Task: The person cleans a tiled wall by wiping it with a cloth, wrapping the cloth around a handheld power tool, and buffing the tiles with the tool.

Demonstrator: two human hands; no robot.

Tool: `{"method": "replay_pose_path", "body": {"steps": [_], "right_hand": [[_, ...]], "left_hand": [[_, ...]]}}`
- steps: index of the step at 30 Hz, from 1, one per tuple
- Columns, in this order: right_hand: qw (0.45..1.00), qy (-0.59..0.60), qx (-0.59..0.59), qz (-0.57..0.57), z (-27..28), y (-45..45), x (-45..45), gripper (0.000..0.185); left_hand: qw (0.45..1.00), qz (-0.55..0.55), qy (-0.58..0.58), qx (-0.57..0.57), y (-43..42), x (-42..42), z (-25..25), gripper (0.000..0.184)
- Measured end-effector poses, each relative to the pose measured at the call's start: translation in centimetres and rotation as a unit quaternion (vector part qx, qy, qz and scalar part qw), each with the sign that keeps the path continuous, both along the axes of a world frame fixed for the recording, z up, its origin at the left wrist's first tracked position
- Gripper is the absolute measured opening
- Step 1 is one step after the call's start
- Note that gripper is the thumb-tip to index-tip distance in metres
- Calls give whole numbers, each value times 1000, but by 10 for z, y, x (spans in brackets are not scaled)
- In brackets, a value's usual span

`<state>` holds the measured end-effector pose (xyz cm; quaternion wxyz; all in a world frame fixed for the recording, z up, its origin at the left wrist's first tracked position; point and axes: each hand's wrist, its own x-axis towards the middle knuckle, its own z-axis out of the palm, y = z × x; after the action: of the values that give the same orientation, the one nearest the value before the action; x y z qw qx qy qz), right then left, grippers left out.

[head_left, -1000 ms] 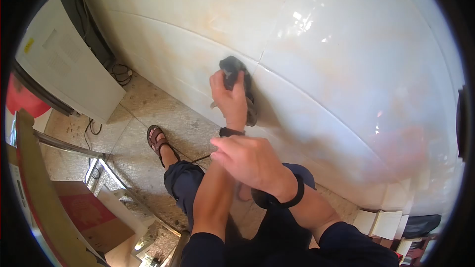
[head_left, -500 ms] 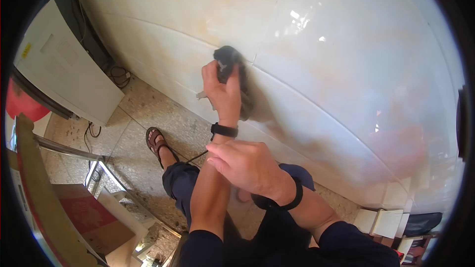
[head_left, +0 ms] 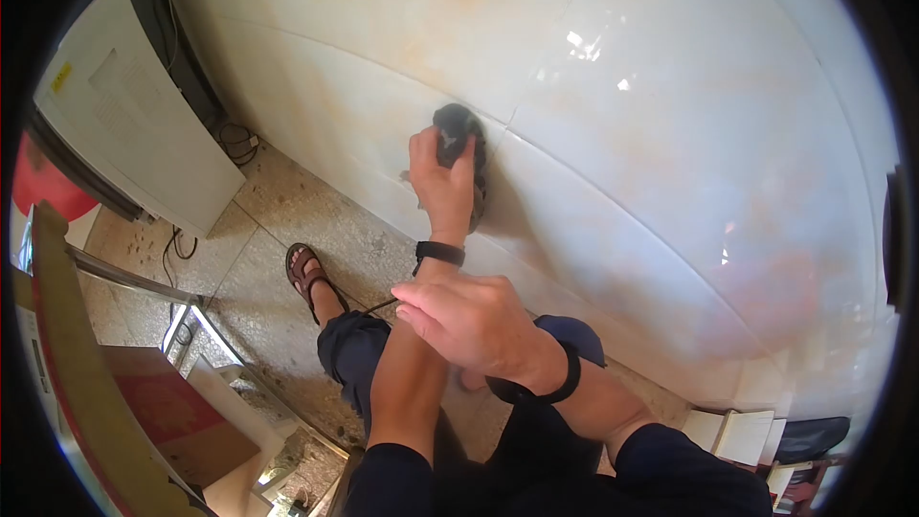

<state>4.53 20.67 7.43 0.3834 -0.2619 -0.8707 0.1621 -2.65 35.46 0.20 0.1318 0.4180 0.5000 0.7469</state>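
My left hand (head_left: 443, 182) reaches forward to the pale tiled wall (head_left: 622, 134). Its fingers and thumb are closed around a dark black-and-grey object (head_left: 458, 122) pressed against or held close to the tiles. Much of the object is hidden by the hand, so I cannot tell its kind. A small light piece juts out on the hand's left side. Nearer to me, my right hand (head_left: 469, 316) crosses over the left forearm, its fingers pinching a thin dark cord (head_left: 380, 305) that runs off toward the lower left.
A white cabinet-like panel (head_left: 144, 124) stands at the left, with coiled black cable (head_left: 237, 141) beside it on the floor. A metal frame (head_left: 215, 330) and a red-and-brown cardboard box (head_left: 172, 412) lie lower left. My sandalled foot (head_left: 308, 273) rests near the wall. Books (head_left: 745, 436) are at lower right.
The view has shifted slightly. My left hand and the dark object sit a little lower against the wall. My right hand keeps its pinch on the cord.
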Motion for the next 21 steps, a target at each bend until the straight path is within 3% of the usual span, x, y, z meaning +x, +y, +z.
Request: {"method": "replay_pose_path", "body": {"steps": [7, 9, 12, 13, 15, 21], "right_hand": [[996, -11, 78, 43, 20, 2, -29, 20], [989, -18, 110, 95, 25, -3, -36, 19], [988, -59, 95, 102, 26, -6, -40, 20], [986, -78, 90, 114, 25, -3, -40, 20], [989, -44, 82, 115, 14, 3, -38, 21], [993, -12, 50, 107, -29, 17, -40, 19]], "left_hand": [[989, 39, -98, -106, 15, -13, -74, 19], [991, 20, -106, -74, 10, -4, -58, 20], [999, -21, -27, 14, -3, 13, -10, 27], [999, -24, -31, 12, -3, 15, -10, 27], [998, 8, 69, 0, -1, 13, -21, 26], [999, 22, 17, -32, -11, 11, -55, 22]]}}
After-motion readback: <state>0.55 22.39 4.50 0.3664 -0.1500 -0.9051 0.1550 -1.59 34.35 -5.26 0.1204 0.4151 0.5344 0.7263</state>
